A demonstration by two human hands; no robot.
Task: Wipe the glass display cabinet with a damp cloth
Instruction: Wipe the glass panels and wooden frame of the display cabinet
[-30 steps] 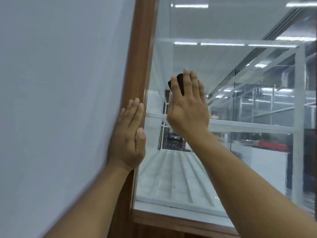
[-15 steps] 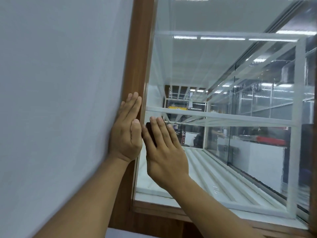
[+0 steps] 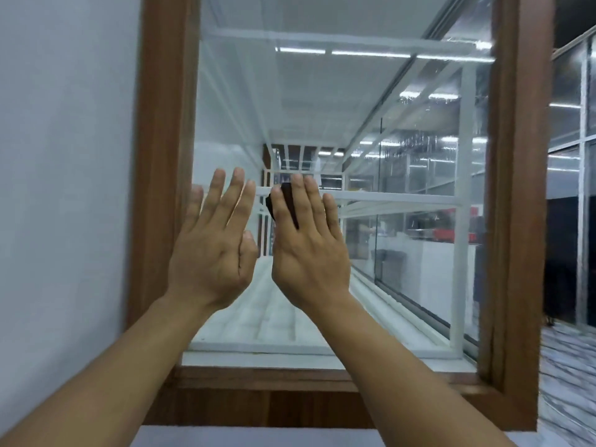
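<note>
The glass display cabinet's end pane [image 3: 387,91] sits in a brown wooden frame [image 3: 164,156], with white shelves visible inside. My right hand [image 3: 309,250] lies flat against the glass near its middle, pressing a small dark cloth [image 3: 287,201] under the fingers; only a dark strip of the cloth shows between and beside them. My left hand [image 3: 213,246] is raised just left of it with fingers spread and nothing in it, in front of the pane's left part by the frame. Whether it touches the glass is unclear.
A plain white wall [image 3: 64,188] runs along the left of the frame. The frame's right post [image 3: 516,221] stands at the right, with glass partitions [image 3: 574,124] and a marbled floor [image 3: 567,375] beyond. A pale surface [image 3: 258,438] lies below the cabinet.
My left hand has come off the wooden frame and now hovers open over the glass. My right hand with the cloth slid down and left, then up and to the right. The view turned right.
</note>
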